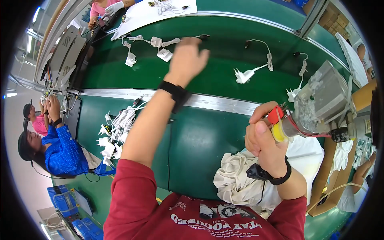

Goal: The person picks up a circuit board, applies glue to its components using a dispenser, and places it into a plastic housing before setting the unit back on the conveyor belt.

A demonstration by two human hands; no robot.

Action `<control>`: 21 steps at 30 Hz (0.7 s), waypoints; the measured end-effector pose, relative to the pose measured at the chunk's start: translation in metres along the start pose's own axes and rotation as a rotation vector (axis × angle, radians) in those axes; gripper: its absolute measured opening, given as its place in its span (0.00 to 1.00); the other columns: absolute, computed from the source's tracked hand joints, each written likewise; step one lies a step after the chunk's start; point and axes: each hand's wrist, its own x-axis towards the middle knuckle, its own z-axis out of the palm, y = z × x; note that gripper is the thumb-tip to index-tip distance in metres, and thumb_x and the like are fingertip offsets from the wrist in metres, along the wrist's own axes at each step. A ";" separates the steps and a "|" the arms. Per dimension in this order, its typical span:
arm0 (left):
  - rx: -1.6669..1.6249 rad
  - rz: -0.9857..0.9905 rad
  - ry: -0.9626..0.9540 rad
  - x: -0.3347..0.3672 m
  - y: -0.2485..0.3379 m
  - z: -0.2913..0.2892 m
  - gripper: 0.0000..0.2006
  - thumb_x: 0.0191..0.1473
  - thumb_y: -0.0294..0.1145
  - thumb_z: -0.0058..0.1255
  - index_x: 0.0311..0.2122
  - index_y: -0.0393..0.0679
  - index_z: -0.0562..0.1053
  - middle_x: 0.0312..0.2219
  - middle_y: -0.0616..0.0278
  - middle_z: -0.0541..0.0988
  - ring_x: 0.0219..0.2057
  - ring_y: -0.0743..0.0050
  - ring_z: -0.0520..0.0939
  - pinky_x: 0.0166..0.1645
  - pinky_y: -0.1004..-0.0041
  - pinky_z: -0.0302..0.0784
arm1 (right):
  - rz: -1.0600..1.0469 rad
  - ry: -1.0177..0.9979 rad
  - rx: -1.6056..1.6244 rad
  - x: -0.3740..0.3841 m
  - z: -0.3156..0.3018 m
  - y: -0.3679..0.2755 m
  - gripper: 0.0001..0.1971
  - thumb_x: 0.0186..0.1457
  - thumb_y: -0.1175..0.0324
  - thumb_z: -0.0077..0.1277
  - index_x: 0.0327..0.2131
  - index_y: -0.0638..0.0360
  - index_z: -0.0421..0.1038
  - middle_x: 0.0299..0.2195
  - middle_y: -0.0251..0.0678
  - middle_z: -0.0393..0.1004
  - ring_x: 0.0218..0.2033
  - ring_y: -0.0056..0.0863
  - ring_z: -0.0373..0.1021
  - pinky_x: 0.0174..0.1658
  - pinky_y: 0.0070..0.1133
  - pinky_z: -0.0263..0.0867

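My left hand (188, 60) is stretched over the far green belt, with its thumb held apart and its fingers blurred and partly hidden. Close by lie white plug adapters (164, 55) with white cables; one cable end (204, 37) shows just beyond the fingers. My right hand (264, 138) is closed at the right, its fingers curled against a red and yellow piece (279, 132) with thin red wires. The exact kind of that piece is unclear. Behind it stands a grey holder (328, 94) wrapped in clear, crumpled material.
Two more white plug adapters (245, 75) lie on the belt to the right. A heap of adapters and cables (120, 128) lies left of my arm. White cloth (240, 176) is bunched near my right forearm. A metal rail (220, 105) divides the green surfaces. Co-workers (60, 144) are at the left.
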 end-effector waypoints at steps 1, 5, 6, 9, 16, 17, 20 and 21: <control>0.144 -0.062 0.012 0.003 -0.023 -0.008 0.22 0.45 0.39 0.55 0.42 0.33 0.69 0.40 0.41 0.71 0.41 0.45 0.74 0.45 0.61 0.72 | -0.007 -0.009 0.002 0.002 0.000 -0.001 0.13 0.59 0.62 0.44 0.35 0.62 0.56 0.11 0.24 0.52 0.10 0.11 0.46 0.12 0.13 0.45; 0.354 -0.325 -0.201 -0.004 -0.087 -0.025 0.25 0.44 0.42 0.57 0.44 0.34 0.68 0.41 0.41 0.71 0.41 0.46 0.75 0.43 0.61 0.75 | -0.010 -0.016 -0.013 0.004 0.005 -0.004 0.13 0.59 0.62 0.44 0.35 0.62 0.56 0.11 0.24 0.52 0.10 0.11 0.46 0.12 0.13 0.44; 0.386 -0.428 -0.317 -0.007 -0.096 -0.026 0.26 0.44 0.43 0.57 0.44 0.34 0.68 0.41 0.41 0.71 0.41 0.46 0.75 0.42 0.61 0.76 | -0.005 -0.016 -0.021 0.004 0.007 -0.004 0.13 0.59 0.62 0.44 0.35 0.62 0.56 0.11 0.24 0.52 0.10 0.11 0.46 0.12 0.13 0.44; 0.293 -0.426 -0.374 -0.008 -0.095 -0.030 0.27 0.45 0.42 0.57 0.46 0.34 0.66 0.41 0.44 0.71 0.41 0.49 0.76 0.43 0.61 0.77 | 0.001 0.002 -0.010 0.007 0.010 -0.005 0.12 0.59 0.63 0.44 0.35 0.61 0.56 0.11 0.24 0.52 0.10 0.11 0.46 0.12 0.13 0.44; -1.306 -0.748 -0.078 -0.037 -0.048 -0.043 0.19 0.51 0.29 0.50 0.47 0.34 0.62 0.41 0.51 0.72 0.41 0.63 0.77 0.47 0.66 0.77 | 0.010 0.064 0.064 0.010 0.018 0.000 0.11 0.60 0.63 0.43 0.35 0.60 0.56 0.11 0.24 0.51 0.09 0.11 0.46 0.12 0.13 0.43; -1.626 -0.720 0.004 -0.048 -0.031 -0.051 0.18 0.53 0.25 0.48 0.48 0.33 0.61 0.42 0.51 0.71 0.41 0.66 0.77 0.48 0.67 0.77 | 0.011 0.062 0.072 0.010 0.019 -0.002 0.11 0.60 0.63 0.43 0.35 0.60 0.56 0.11 0.24 0.51 0.09 0.11 0.46 0.12 0.13 0.43; -1.887 -0.838 -0.152 -0.090 0.016 -0.048 0.17 0.54 0.21 0.45 0.49 0.37 0.58 0.47 0.52 0.69 0.47 0.60 0.75 0.50 0.64 0.76 | 0.019 0.063 0.067 0.012 0.018 0.000 0.11 0.60 0.63 0.43 0.35 0.59 0.56 0.11 0.23 0.51 0.09 0.11 0.46 0.12 0.13 0.42; -1.866 -0.892 -0.226 -0.107 0.034 -0.044 0.19 0.54 0.20 0.45 0.50 0.39 0.57 0.49 0.53 0.68 0.49 0.59 0.73 0.50 0.63 0.76 | 0.021 0.069 0.058 0.011 0.017 0.000 0.11 0.60 0.62 0.43 0.35 0.59 0.56 0.11 0.23 0.51 0.09 0.11 0.46 0.12 0.13 0.42</control>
